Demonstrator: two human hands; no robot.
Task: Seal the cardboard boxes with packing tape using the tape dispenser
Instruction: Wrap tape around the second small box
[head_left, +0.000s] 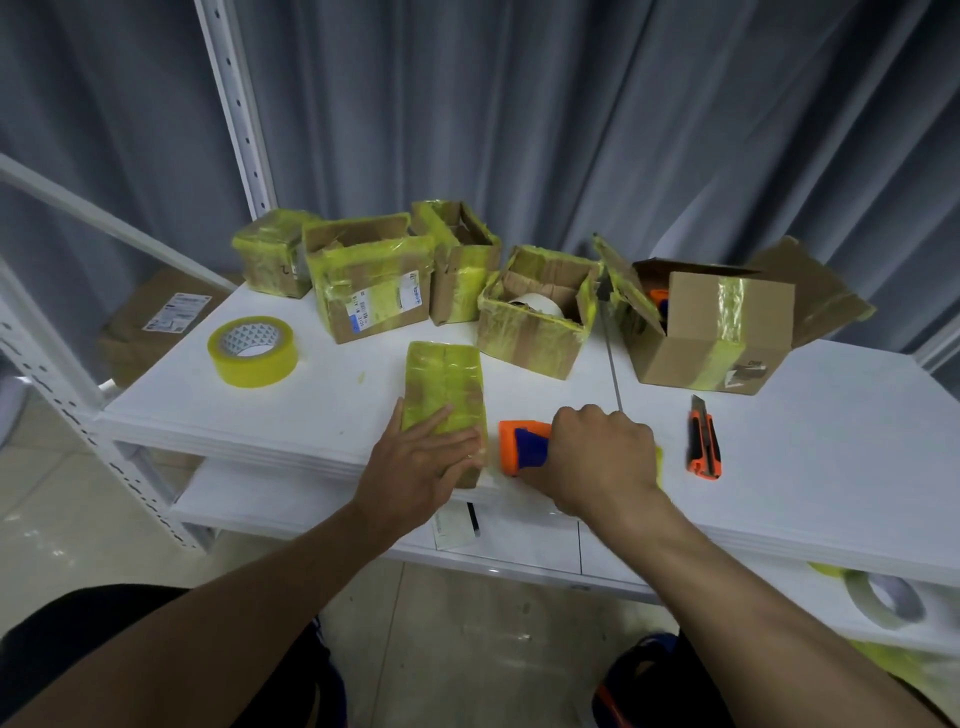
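Presses the left hand (415, 467) flat on the near end of a small taped box (445, 384), fingers straight and slightly spread across its yellow-taped top. Grips the tape dispenser (523, 446) with the right hand (602, 457), fingers curled round the blue handle, orange body pointing left and just beside the small taped box. Cannot tell whether any tape runs between the two. Works low over the white tabletop (805, 441), close to its front edge, with the small taped box lying lengthwise front to back, left of the dispenser.

Has an orange utility knife (704, 441) near the right hand, on its right and apart from it, blade end pointing away. Has a roll of yellow tape (253, 351) lying flat toward the left side, well apart from both hands.

Faces a row of cardboard boxes (371, 283) along the back, all streaked with yellow tape. Includes an open-topped box (535, 332) with something white inside, and at the right a large box (711, 332) with flaps spread wide. Looks onto grey curtains (571, 130) behind.
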